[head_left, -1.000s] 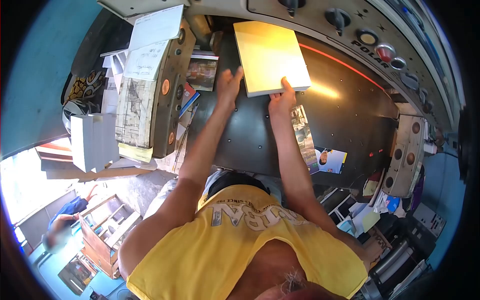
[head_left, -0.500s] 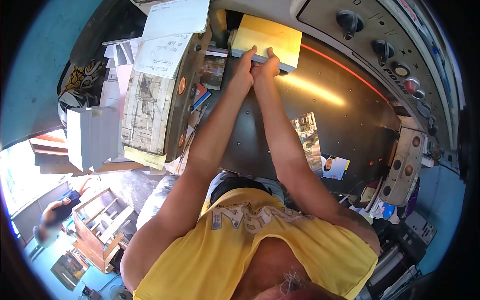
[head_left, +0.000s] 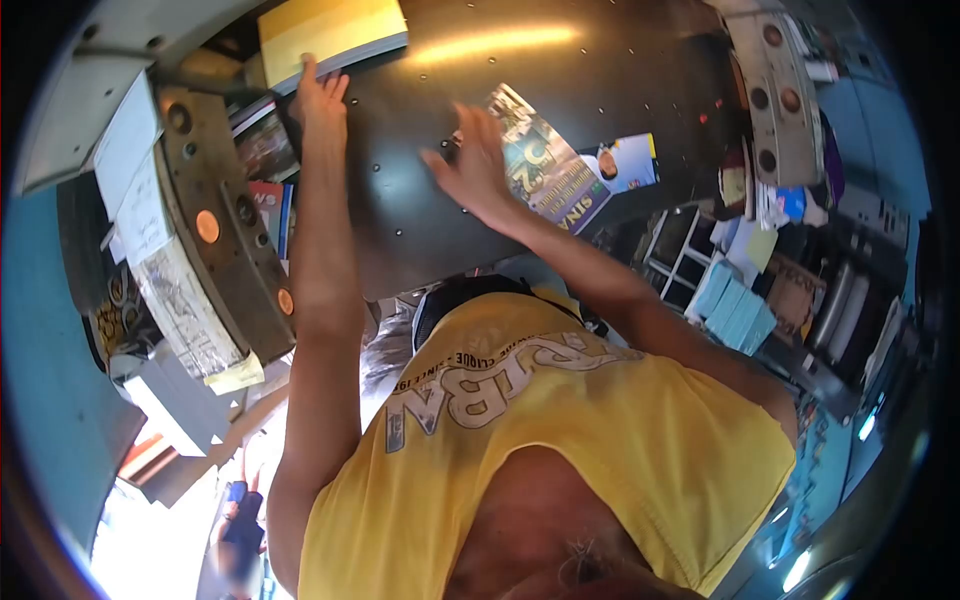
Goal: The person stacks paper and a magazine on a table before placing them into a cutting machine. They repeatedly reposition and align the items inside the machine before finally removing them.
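A thick stack of paper with a yellow top sheet (head_left: 335, 35) lies at the far left of a dark metal table (head_left: 400, 190). My left hand (head_left: 322, 98) touches the stack's near edge. Its fingers are apart, one reaching up onto the edge. Away from the stack, my right hand (head_left: 475, 165) is over the table with fingers spread, holding nothing. Beside it lies a printed leaflet (head_left: 545, 160) with purple lettering. A smaller card with a portrait (head_left: 622, 163) lies to the right of that leaflet.
A worn metal side block (head_left: 215, 220) with round knobs borders the table on the left, with papers on it. Another block with round holes (head_left: 780, 100) stands at the right. Light-blue bundles (head_left: 735, 305) lie below right. Another person (head_left: 240, 530) is at lower left.
My right hand has left the stack's near edge and moved right and back, over the table near the leaflet. My left hand stays at the stack. The view has turned rightward.
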A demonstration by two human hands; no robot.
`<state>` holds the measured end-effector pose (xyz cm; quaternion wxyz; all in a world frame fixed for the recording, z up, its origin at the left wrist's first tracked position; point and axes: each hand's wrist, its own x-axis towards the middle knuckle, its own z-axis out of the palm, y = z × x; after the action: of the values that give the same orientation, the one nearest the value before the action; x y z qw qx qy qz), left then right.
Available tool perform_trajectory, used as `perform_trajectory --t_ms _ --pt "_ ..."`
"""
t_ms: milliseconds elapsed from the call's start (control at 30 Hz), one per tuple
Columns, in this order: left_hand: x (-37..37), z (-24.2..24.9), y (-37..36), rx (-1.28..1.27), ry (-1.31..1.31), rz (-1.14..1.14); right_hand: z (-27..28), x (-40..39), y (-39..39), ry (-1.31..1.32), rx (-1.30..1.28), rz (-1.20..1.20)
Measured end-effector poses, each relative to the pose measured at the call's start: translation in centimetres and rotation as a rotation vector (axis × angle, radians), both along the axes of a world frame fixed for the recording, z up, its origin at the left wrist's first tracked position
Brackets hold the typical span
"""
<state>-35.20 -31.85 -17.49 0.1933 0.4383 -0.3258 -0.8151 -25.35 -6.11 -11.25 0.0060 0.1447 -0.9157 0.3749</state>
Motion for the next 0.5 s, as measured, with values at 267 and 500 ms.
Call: perform_trajectory --t_ms 267,500 --pt "0.5 0.8 0.8 -0.042 0.166 -0.011 -1.6 9.0 9.7 0.030 0.558 0.209" --pt "-0.6 2.6 0.8 -0.014 0.084 0.111 -3.6 0.0 0.2 0.202 0.402 0.407"
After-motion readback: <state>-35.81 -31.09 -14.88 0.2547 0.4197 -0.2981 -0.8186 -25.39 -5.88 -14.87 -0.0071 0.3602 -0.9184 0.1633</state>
